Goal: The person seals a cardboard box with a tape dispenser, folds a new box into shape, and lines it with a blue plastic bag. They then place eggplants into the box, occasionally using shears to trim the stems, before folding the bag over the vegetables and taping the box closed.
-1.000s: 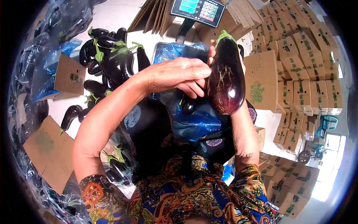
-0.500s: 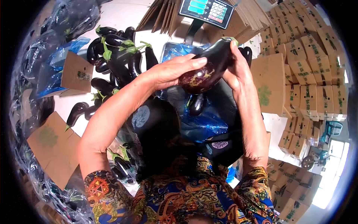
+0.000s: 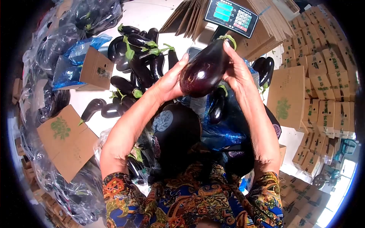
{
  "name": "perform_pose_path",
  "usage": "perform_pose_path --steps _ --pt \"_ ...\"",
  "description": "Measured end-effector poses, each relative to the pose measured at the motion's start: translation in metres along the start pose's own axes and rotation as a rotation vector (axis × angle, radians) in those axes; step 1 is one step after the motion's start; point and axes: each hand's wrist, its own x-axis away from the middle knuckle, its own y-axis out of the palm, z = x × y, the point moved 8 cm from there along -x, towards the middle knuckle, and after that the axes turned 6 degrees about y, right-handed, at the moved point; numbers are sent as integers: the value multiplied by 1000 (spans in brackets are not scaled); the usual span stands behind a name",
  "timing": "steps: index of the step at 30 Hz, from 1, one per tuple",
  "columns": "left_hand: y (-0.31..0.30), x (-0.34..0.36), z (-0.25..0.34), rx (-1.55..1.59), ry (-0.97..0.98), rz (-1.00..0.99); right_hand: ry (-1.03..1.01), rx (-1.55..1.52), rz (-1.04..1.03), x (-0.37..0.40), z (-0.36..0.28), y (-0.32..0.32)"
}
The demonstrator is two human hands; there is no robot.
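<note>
A large glossy eggplant [image 3: 205,72] is held up between both my hands, tilted with its green stem end at the upper right. My left hand [image 3: 171,81] cups the rounded lower end from the left, thumb along its side. My right hand [image 3: 236,66] grips it near the stem, with the thumb by the cap and the other fingers partly hidden behind. Below it, another eggplant [image 3: 217,108] lies on blue plastic film [image 3: 224,131] in front of my lap. Several eggplants [image 3: 140,70] are heaped on the floor to the left.
A scale display [image 3: 232,17] stands at the top, beside folded cardboard sheets [image 3: 186,17]. Stacked cartons [image 3: 323,72] line the right side. Open cartons [image 3: 66,138] and clear plastic bags [image 3: 42,83] lie at left. More eggplants [image 3: 268,70] rest right of my right hand.
The eggplant has been turned in my hands: its scarred, patchy side faced up before, and a smooth shiny side shows now. The whole view has shifted, with surroundings appearing further right and lower.
</note>
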Motion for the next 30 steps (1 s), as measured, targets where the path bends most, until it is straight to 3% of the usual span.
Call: perform_pose_path --steps 4,8,13,17,24,25,28,30 --pt "3 5 1 -156 28 1 -17 173 11 2 -3 8" --pt "-4 7 1 -271 21 64 -43 140 -5 6 -1 14" --pt "0 3 7 0 51 135 30 -108 -288 3 -7 20" --pt "9 -2 -3 88 -60 0 -43 -252 -343 1 -13 23" --pt "15 -4 -15 -210 -65 -17 -96 -84 -226 9 -15 -13" --pt "7 -5 -23 -226 -162 3 -74 19 -184 12 -15 -20" --pt "-10 -1 -10 -723 -182 -37 -22 331 8 20 -14 -45" --pt "-20 11 5 -702 -65 118 -55 595 151 36 -21 -54"
